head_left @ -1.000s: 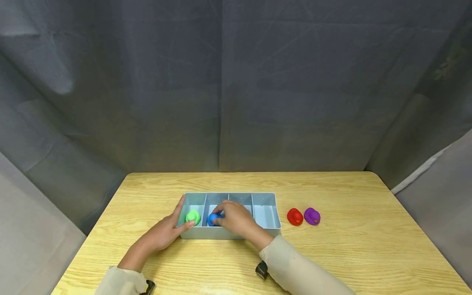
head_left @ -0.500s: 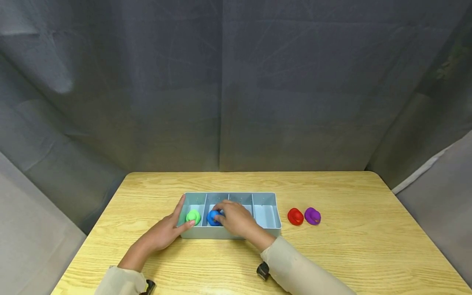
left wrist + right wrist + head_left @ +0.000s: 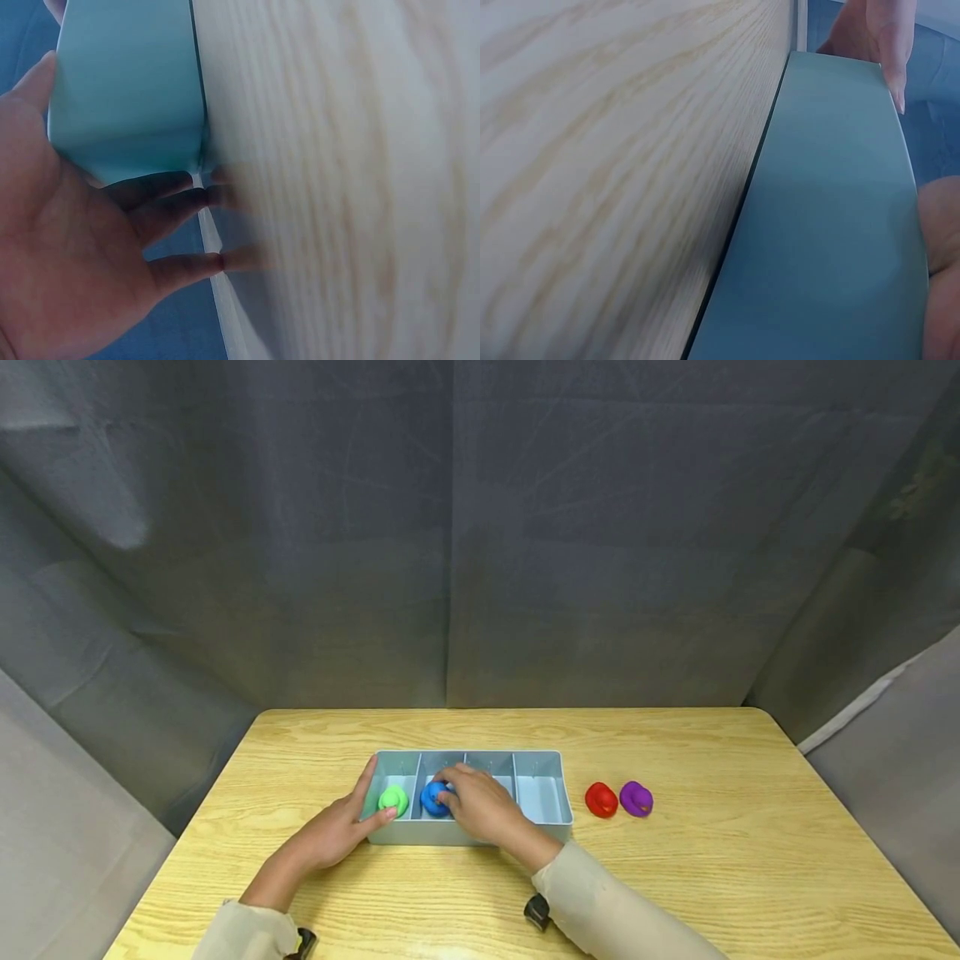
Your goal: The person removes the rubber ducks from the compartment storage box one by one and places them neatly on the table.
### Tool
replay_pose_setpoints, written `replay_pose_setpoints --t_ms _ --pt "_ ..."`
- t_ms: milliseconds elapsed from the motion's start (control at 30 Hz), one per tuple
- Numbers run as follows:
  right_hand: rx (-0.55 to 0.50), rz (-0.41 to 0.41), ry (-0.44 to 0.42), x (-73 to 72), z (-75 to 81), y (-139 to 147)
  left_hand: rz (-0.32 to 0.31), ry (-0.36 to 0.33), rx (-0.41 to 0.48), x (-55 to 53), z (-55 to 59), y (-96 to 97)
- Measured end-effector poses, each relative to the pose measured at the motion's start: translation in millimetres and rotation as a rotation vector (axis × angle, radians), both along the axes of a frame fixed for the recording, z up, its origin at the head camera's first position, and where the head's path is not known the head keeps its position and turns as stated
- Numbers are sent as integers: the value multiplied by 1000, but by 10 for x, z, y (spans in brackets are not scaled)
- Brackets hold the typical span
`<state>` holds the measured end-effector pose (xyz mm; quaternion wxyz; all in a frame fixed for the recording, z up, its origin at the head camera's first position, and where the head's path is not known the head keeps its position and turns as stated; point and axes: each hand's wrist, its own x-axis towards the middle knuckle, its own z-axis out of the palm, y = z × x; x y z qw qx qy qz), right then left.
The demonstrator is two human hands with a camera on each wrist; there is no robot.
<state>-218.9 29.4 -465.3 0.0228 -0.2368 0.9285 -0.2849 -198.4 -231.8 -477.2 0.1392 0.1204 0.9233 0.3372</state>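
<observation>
A grey-blue divided box (image 3: pixel 435 834) stands on the wooden table, its compartments in a row. My left hand (image 3: pixel 327 838) braces the box's left end, fingers fairly straight along the side and thumb over the front rim. In the left wrist view its fingertips (image 3: pixel 196 262) reach the table beside the box. A green toy duck (image 3: pixel 392 799) lies in the leftmost compartment, close to that thumb. In the second compartment my right hand (image 3: pixel 480 803) pinches a blue toy duck (image 3: pixel 432 797) from its right side. The right wrist view shows mostly the box's front wall (image 3: pixel 832 202), hiding the duck.
Right of the box, a red toy duck (image 3: pixel 602 800) and a purple toy duck (image 3: pixel 636 798) lie side by side on the table (image 3: pixel 697 877). Grey cloth (image 3: pixel 600 543) hangs behind the table and at both sides.
The blue duck has shifted slightly left and back in its compartment, turning a little under my right fingers. My left hand and the other ducks keep their places.
</observation>
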Motion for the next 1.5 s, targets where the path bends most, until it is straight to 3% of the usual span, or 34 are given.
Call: replay_pose_setpoints --t_ms 833,1500 --pt "-61 52 28 2 35 49 6 6 4 3 8 4" --pt "-79 62 -2 3 138 70 15 -10 -1 21 27 3"
